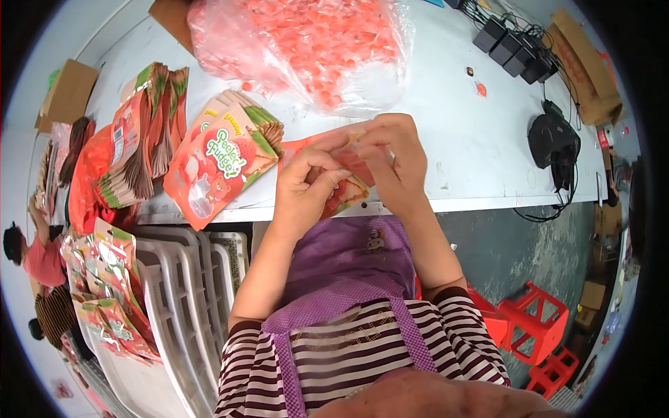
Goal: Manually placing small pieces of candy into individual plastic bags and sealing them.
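Note:
Both hands are at the table's front edge, around a red packaging pouch (337, 203) whose green-and-brown corner points toward my body. My left hand (300, 195) grips the pouch, its thumb and fingers closed on it. My right hand (401, 164) pinches at the pouch's other side with curled fingers; whether a small item is also between them is hidden. Left of my hands lies a fanned stack of printed red pouches (216, 164). Beyond them rests a large clear plastic bag (313, 49) full of small pinkish-red pieces.
More bundled pouches (143, 132) stand at the table's left, beside a red plastic bag (90, 181). Below are stacked white trays (174, 299) with filled pouches (115, 299). Black adapters with cables (512, 52) and a black strapped device (554, 139) lie right. Red stools (533, 324) stand on the floor.

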`<state>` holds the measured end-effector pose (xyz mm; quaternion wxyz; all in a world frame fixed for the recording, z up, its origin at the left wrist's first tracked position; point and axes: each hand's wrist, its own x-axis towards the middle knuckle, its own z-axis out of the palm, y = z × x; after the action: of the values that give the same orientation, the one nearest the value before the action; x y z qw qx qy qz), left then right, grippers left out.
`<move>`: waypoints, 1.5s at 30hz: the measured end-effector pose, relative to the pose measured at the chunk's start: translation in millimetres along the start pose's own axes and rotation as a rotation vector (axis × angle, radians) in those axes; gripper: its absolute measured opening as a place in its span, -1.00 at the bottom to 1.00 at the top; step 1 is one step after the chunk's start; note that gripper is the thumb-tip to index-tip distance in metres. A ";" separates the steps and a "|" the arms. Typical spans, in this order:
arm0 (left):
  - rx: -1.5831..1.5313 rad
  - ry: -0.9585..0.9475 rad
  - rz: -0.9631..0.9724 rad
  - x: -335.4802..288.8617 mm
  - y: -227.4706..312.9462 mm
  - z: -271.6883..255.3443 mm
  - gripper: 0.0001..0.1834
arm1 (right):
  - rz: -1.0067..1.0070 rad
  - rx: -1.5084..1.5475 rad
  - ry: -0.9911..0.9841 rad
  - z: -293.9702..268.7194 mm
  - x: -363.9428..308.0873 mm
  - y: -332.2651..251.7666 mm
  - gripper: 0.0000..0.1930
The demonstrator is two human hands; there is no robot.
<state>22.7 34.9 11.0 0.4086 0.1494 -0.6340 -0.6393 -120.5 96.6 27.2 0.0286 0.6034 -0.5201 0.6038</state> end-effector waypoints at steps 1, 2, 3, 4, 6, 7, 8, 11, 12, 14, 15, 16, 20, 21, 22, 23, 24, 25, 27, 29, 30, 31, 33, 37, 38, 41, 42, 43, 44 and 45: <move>-0.048 0.010 0.015 -0.7 4.3 -2.6 -0.86 | -0.009 0.017 -0.008 1.8 1.6 -6.6 -0.96; -0.051 0.025 0.017 -1.6 4.5 -6.2 -0.86 | 0.056 0.097 0.008 2.3 1.1 -11.8 -0.91; -0.114 0.049 -0.001 -2.4 6.0 -11.6 -0.84 | 0.120 0.180 0.024 2.9 1.5 -17.0 -0.86; -0.172 0.076 -0.014 -3.2 8.8 -18.4 -0.83 | 0.113 0.192 0.010 2.4 3.3 -21.2 -0.86; -0.090 0.123 0.032 -10.8 20.2 -31.6 -0.85 | -0.128 -0.061 -0.351 0.6 3.5 -29.8 -0.75; -0.101 0.120 0.034 -15.3 30.3 -32.8 -0.87 | -0.154 -0.020 -0.366 -1.0 1.1 -35.0 -0.75; -0.088 0.135 0.048 -20.6 42.2 -37.1 -0.89 | -0.186 -0.111 -0.511 1.4 -1.0 -38.7 -0.70; 0.266 -0.083 0.195 -35.5 49.7 -27.6 -0.90 | -0.148 -0.190 -0.690 9.7 -14.9 -51.7 -0.60; 0.434 -0.102 0.415 -36.0 42.7 -26.6 -0.89 | -0.090 -0.164 -0.767 10.8 -15.6 -57.4 -0.62; 0.118 -0.111 0.206 -54.8 56.7 -30.0 -0.89 | -0.099 -0.175 -0.788 12.9 -14.1 -76.3 -0.70; 0.083 -0.124 0.118 -63.6 64.8 -33.7 -0.89 | -0.155 -0.213 -0.722 13.5 -13.9 -88.3 -0.77; 0.040 -0.138 0.030 -71.2 72.7 -37.9 -0.90 | -0.186 -0.182 -0.731 13.2 -13.3 -95.1 -0.77; -0.229 0.063 -0.030 -98.6 95.4 -47.4 -0.90 | -0.387 -0.186 -0.690 14.2 -7.3 -111.6 -0.83; -0.215 0.079 -0.015 -103.3 98.4 -47.0 -0.90 | -0.417 -0.214 -0.746 16.6 -5.2 -114.6 -0.85; -0.338 0.084 -0.083 -108.4 101.0 -45.5 -0.91 | -0.438 -0.201 -0.745 21.4 -4.9 -116.1 -0.85; -0.462 0.084 -0.148 -113.3 103.1 -44.1 -0.89 | -0.416 -0.141 -0.784 26.8 -6.1 -117.2 -0.88; -0.451 0.094 -0.133 -116.5 99.4 -43.9 -0.89 | -0.393 -0.082 -0.824 31.5 -7.7 -118.3 -0.91; -0.004 0.049 0.080 -116.7 93.4 -45.5 -0.89 | -0.409 -0.075 -0.823 35.3 -9.3 -119.6 -0.91; 0.450 0.029 0.271 -125.6 90.2 -53.5 -0.89 | -0.455 -0.064 -0.902 40.0 -14.2 -121.6 -0.92; 0.300 0.113 0.136 -145.4 99.6 -61.1 -0.89 | -0.510 -0.022 -0.966 39.7 -5.4 -136.6 -0.88; 0.128 0.183 -0.007 -154.3 105.6 -63.8 -0.90 | -0.525 -0.017 -0.963 39.2 0.5 -140.9 -0.88; 0.057 0.209 -0.068 -160.0 112.9 -66.4 -0.88 | -0.554 0.028 -0.980 39.6 5.4 -143.7 -0.86; 0.008 0.202 -0.064 -164.4 113.1 -61.1 -0.87 | -0.597 0.086 -1.009 40.9 6.2 -145.9 -0.85; -0.145 0.271 0.019 -175.0 121.3 -47.1 -0.62 | -0.670 0.111 -0.993 53.1 2.6 -139.8 -0.84; -0.174 0.392 0.123 -177.7 123.6 -45.0 -0.47 | -0.677 0.111 -0.879 58.5 3.1 -142.9 -0.85; 0.171 0.233 -0.081 -187.0 143.0 -50.0 -0.04 | -0.676 0.105 -0.735 65.1 5.3 -159.0 -0.87; 0.329 0.162 -0.297 -187.4 150.8 -47.5 0.04 | -0.675 0.109 -0.735 67.8 3.9 -157.9 -0.87; 0.711 0.171 -0.008 -192.2 132.6 -53.1 0.09 | -0.700 0.098 -0.784 72.1 0.9 -155.1 -0.88; 0.716 0.176 -0.010 -192.9 136.0 -51.3 0.09 | -0.728 0.089 -0.833 75.9 -0.6 -152.9 -0.89; 0.838 0.212 0.041 -193.8 142.5 -48.0 0.06 | -0.733 0.096 -0.833 78.0 -0.6 -153.6 -0.89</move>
<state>224.6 159.5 73.3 0.3882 0.3544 -0.7961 -0.2997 35.9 115.5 96.9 0.0011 0.9330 -0.2156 0.2881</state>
